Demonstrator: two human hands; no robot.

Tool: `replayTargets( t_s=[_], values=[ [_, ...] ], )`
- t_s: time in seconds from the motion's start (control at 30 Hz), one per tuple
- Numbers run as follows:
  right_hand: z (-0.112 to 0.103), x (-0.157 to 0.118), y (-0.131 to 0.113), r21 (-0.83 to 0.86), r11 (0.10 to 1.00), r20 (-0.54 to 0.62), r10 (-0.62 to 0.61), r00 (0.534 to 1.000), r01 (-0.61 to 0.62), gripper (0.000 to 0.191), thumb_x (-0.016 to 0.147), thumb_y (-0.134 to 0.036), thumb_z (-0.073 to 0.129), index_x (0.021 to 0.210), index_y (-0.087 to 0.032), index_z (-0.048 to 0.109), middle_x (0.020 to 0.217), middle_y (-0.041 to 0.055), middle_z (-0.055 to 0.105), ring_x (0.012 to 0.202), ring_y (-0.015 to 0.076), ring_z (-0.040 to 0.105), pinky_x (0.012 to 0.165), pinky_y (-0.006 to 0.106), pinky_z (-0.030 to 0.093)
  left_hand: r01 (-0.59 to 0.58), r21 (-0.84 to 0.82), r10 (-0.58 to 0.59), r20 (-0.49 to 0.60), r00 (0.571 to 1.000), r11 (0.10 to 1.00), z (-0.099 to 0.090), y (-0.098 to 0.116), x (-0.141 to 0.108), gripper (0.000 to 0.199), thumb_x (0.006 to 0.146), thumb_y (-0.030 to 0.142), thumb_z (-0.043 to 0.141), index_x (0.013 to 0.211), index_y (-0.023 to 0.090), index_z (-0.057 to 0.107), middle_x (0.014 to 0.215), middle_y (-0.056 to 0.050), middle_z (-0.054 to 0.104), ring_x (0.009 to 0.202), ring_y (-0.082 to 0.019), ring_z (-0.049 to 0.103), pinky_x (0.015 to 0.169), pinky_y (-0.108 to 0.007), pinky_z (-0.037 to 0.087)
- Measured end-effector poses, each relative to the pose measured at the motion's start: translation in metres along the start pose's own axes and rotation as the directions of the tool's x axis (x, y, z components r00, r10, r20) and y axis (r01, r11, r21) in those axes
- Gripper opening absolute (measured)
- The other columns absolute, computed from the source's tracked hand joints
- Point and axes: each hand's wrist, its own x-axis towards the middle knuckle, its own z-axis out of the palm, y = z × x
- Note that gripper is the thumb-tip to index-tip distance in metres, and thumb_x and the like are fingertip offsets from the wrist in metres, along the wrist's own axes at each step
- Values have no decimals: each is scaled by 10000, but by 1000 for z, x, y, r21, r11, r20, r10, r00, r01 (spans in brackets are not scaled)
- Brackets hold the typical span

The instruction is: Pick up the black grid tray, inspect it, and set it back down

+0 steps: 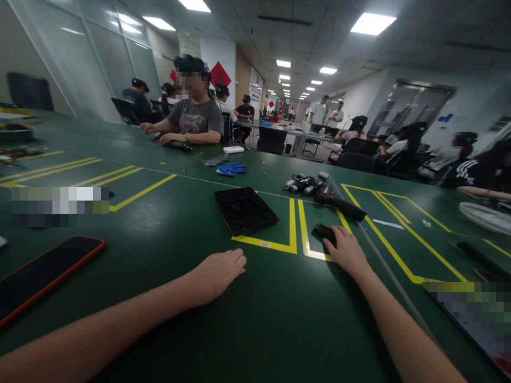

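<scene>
The right hand [346, 251] grasps the small black object [324, 232] by its near end within the yellow tape outline [303, 229], which presumably assigns its position, while the left hand [217, 272], fingers loosely curled and apparently unloaded, lies outside it.

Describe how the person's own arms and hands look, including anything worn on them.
The left forearm and right forearm are slender and bare, with no sleeve in view. The left grip and right grip are ungloved hands. No watch, bracelet, cable or marking shows; nail details are too small to tell.
</scene>
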Motion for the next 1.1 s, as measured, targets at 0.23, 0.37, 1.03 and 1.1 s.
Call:
replayTargets(
  t_s=[0.23, 0.37, 1.03, 1.1],
  values=[
    [-2, -9, -2, 20, 1000, 1, -8, 1000, 8, 494, 849, -370, 380, 1239, -77, 458, 1258, 168, 482, 1065, 302, 480, 920, 417, 389, 204, -920, -506, 6, 862, 336, -35, -37, 43, 48, 811, 189, 435, 833, 152, 456, 798, -59, 578, 607, -110, 549, 509, -223, 421],
    [-1, -8, -2, 21, 1000, 3, -3, 1000, 3, 500, 852, -376, 369, 1246, -81, 452, 1254, 159, 483, 1058, 298, 484, 915, 414, 396, 282, -801, -602, -118, 790, 528, -55, -70, 82, 138, 762, 249, 494, 839, 138, 519, 744, -49, 569, 606, -122, 542, 497, -215, 397],
    [-5, -34, -75, 850, 519, -6, -157, 988, 88, 388, 763, -341, 544, 1118, -187, 520, 1131, 75, 577, 1079, 216, 515, 945, 408, 411, 99, -350, -183, -218, 959, 932, 10, -7, 88, 413, 826, 425, 452, 1129, 145, 460, 829, -38, 552, 737, -178, 526, 645, -298, 417],
    [-5, -40, -80, 877, 461, -36, -210, 977, 132, 361, 770, -338, 543, 1100, -193, 534, 1134, 72, 582, 1081, 215, 517, 948, 404, 414, 10, -402, -112, -232, 966, 916, 19, 4, 82, 406, 825, 410, 460, 1136, 149, 443, 852, -38, 538, 751, -172, 512, 650, -298, 417]
  ],
)
